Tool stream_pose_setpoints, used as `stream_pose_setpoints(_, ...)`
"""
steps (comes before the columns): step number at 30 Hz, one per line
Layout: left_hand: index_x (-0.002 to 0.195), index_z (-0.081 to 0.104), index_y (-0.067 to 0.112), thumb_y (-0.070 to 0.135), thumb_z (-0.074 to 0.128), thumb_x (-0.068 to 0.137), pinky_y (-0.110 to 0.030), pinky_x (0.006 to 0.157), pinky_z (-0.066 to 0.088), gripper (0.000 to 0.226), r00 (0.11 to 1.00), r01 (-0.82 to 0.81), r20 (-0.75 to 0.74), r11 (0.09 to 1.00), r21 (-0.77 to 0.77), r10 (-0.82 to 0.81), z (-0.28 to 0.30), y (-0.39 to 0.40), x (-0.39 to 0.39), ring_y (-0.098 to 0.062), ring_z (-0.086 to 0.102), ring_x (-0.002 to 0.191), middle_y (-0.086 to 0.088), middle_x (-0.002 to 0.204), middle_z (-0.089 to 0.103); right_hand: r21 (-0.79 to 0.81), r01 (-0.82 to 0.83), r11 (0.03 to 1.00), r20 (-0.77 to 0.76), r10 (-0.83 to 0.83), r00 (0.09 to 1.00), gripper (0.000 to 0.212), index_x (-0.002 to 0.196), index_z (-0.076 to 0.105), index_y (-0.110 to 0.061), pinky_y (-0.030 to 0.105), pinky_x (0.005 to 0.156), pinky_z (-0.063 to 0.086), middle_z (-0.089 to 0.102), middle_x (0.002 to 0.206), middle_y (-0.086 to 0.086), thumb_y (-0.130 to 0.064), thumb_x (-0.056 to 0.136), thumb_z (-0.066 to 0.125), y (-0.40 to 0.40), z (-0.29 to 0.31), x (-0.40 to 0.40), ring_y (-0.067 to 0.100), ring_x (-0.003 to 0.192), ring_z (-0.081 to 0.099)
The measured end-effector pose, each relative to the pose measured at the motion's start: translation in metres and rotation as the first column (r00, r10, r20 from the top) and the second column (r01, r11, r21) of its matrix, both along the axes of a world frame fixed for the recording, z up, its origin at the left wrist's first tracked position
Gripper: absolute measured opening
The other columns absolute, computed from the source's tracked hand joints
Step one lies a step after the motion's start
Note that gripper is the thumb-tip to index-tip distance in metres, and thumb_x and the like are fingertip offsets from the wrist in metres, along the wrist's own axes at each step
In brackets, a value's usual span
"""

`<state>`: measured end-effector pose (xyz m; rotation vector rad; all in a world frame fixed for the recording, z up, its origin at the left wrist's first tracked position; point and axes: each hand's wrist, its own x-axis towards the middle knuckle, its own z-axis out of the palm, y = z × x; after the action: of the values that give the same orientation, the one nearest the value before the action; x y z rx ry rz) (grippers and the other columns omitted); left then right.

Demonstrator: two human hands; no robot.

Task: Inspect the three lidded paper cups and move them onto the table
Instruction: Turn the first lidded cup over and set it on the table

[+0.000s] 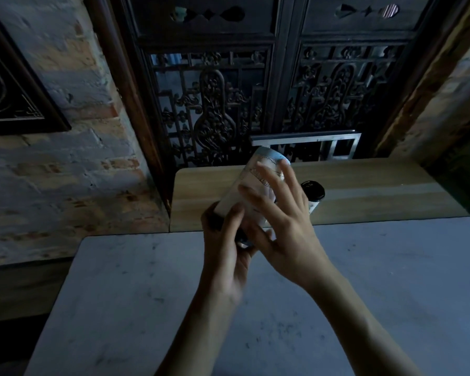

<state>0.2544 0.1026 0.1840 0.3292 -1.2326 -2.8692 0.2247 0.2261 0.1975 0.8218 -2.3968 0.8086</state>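
A white paper cup with dark printed lines is held tilted in the air, its base pointing up and away and its dark lid end down toward me. My left hand grips the lid end from below. My right hand rests on the cup's side with fingers spread. A second white cup with a black lid stands upright on the wooden ledge, just right of my right hand and partly hidden by it. No third cup is in view.
A grey stone table lies below my hands, butting against the wooden ledge. Dark carved wooden doors and a metal frame stand behind the ledge. A brick wall is at the left.
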Motion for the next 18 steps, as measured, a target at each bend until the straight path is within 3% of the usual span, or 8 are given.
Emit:
stream_pose_setpoints(4, 0.149, 0.046, 0.017, 0.061, 0.078, 0.077, -0.045, 0.09, 0.06, 0.09, 1.0, 0.002, 0.02, 0.997, -0.08, -0.001, -0.005, -0.004, 0.0, -0.034, 0.063, 0.132, -0.016, 0.146, 0.061, -0.061, -0.03, 0.998, 0.167, 0.04, 0.985, 0.061, 0.152, 0.048, -0.015, 0.041, 0.124, 0.016, 0.031, 0.168, 0.009, -0.048, 0.101, 0.05, 0.0, -0.006, 0.001, 0.028, 0.162, 0.008)
stream_pose_setpoints(6, 0.147, 0.051, 0.019, 0.062, 0.068, 0.083, -0.041, 0.086, 0.061, 0.078, 0.998, -0.031, 0.045, 0.995, -0.099, 0.036, -0.009, -0.005, 0.0, -0.032, 0.064, 0.131, -0.015, 0.143, 0.064, -0.13, -0.036, 0.991, 0.237, 0.066, 0.969, 0.062, 0.154, 0.044, -0.018, 0.036, 0.123, 0.016, 0.03, 0.166, -0.002, -0.052, 0.102, 0.047, -0.002, -0.01, 0.0, 0.019, 0.162, 0.008)
stream_pose_setpoints(9, 0.143, 0.056, 0.017, 0.06, 0.063, 0.086, -0.045, 0.093, 0.059, 0.071, 0.994, -0.072, 0.068, 0.991, -0.114, 0.08, -0.019, -0.008, -0.001, -0.031, 0.065, 0.13, -0.017, 0.14, 0.065, -0.287, -0.041, 0.957, 0.32, 0.136, 0.937, 0.063, 0.152, 0.047, -0.018, 0.034, 0.123, 0.029, 0.035, 0.158, -0.013, -0.057, 0.104, 0.04, -0.004, -0.018, -0.002, 0.011, 0.157, 0.023)
stream_pose_setpoints(12, 0.142, 0.057, 0.016, 0.053, 0.059, 0.091, -0.042, 0.095, 0.058, 0.063, 0.991, -0.081, 0.096, 0.989, -0.123, 0.093, -0.026, -0.012, 0.0, -0.032, 0.064, 0.131, -0.018, 0.141, 0.065, -0.453, 0.037, 0.891, 0.49, 0.214, 0.845, 0.054, 0.147, 0.052, -0.027, 0.015, 0.116, 0.034, 0.047, 0.151, -0.018, -0.057, 0.102, 0.044, -0.008, -0.027, 0.0, -0.01, 0.145, 0.035)
stream_pose_setpoints(15, 0.14, 0.06, 0.017, 0.042, 0.057, 0.098, -0.043, 0.096, 0.055, 0.049, 0.988, -0.091, 0.112, 0.988, -0.127, 0.105, -0.035, -0.017, 0.001, -0.028, 0.065, 0.13, -0.012, 0.137, 0.069, -0.603, 0.133, 0.787, 0.59, 0.328, 0.738, 0.038, 0.136, 0.059, -0.03, 0.018, 0.107, 0.046, 0.065, 0.138, -0.009, -0.044, 0.103, 0.046, -0.011, -0.04, 0.0, -0.004, 0.132, 0.057)
stream_pose_setpoints(18, 0.131, 0.065, 0.022, 0.034, 0.053, 0.098, -0.045, 0.1, 0.053, 0.038, 0.982, -0.109, 0.139, 0.986, -0.125, 0.127, -0.044, -0.022, 0.004, -0.021, 0.066, 0.127, 0.001, 0.126, 0.077, -0.635, 0.223, 0.74, 0.654, 0.361, 0.664, 0.05, 0.139, 0.062, -0.015, 0.029, 0.106, 0.052, 0.071, 0.132, 0.004, -0.045, 0.102, 0.047, -0.017, -0.055, -0.005, 0.012, 0.128, 0.064)
